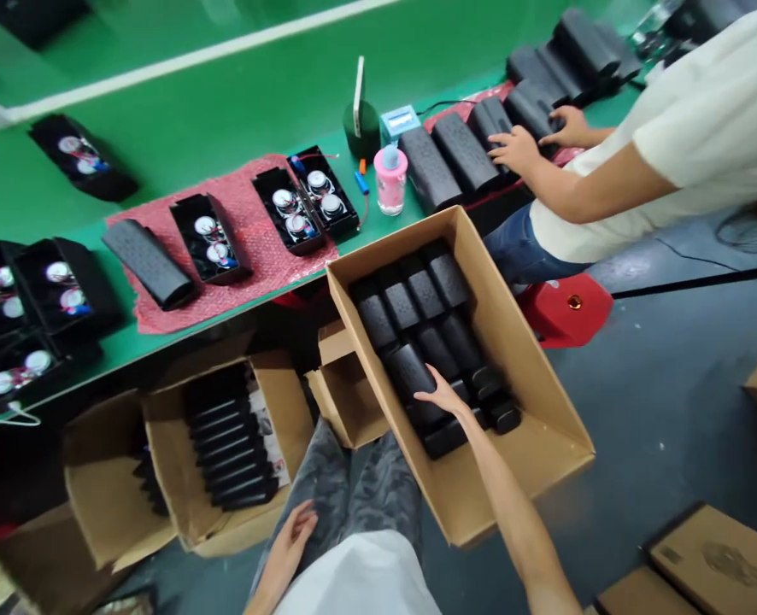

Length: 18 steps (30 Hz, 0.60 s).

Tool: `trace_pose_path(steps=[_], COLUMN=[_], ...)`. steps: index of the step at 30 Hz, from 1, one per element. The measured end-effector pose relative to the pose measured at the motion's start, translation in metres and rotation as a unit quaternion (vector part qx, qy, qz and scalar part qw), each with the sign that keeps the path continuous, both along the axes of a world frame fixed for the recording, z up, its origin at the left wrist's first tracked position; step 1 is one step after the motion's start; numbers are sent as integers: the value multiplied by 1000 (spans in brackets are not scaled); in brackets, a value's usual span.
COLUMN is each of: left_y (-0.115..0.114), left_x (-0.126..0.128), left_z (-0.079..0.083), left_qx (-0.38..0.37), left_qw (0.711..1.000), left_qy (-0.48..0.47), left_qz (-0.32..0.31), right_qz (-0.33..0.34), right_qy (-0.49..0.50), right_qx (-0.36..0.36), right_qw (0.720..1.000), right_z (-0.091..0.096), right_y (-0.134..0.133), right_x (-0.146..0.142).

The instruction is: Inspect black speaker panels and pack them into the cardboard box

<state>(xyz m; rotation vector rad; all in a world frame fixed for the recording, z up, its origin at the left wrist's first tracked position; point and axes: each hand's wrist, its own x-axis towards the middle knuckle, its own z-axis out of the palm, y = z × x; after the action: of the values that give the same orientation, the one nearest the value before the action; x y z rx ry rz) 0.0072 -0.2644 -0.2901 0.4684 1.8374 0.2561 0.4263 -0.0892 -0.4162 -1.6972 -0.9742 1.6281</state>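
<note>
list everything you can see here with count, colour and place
large box: one, brown cardboard, below the bench edge
shells: a dozen or so, black, in the large box
second box: one, brown, lower left, holding black parts
bench: one, green, across the top
mat: one, red, on the bench
open housings: three, black with silver speakers, on the mat
bottle: one, pink, on the bench
stool: one, red, below the co-worker
co-worker's hands: two, on black housings further along the bench
left hand: own, resting on the knee
right hand: own, flat on a shell in the large box
</note>
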Motion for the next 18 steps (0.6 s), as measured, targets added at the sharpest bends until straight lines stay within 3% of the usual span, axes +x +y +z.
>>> trace_pose_path(steps=[4, 9, 14, 18], left_y=[-26, -47, -54, -52], left_x=[-8, -9, -14, -23], left_z=[-15, -37, -49, -53], left_qx=[-17, -38, -35, -12], left_qw=[1000, 998, 999, 999], left_qy=[7, -6, -17, -31], left_qz=[-6, -44, -27, 14], right_qz=[34, 32, 42, 9], right_qy=[-29, -109, -134, -179], right_qx=[3, 18, 15, 9], right_qw=[999, 993, 990, 984], right_z=[-47, -66, -61, -28], right_y=[14, 22, 39, 64], right_x=[-38, -65, -69, -72])
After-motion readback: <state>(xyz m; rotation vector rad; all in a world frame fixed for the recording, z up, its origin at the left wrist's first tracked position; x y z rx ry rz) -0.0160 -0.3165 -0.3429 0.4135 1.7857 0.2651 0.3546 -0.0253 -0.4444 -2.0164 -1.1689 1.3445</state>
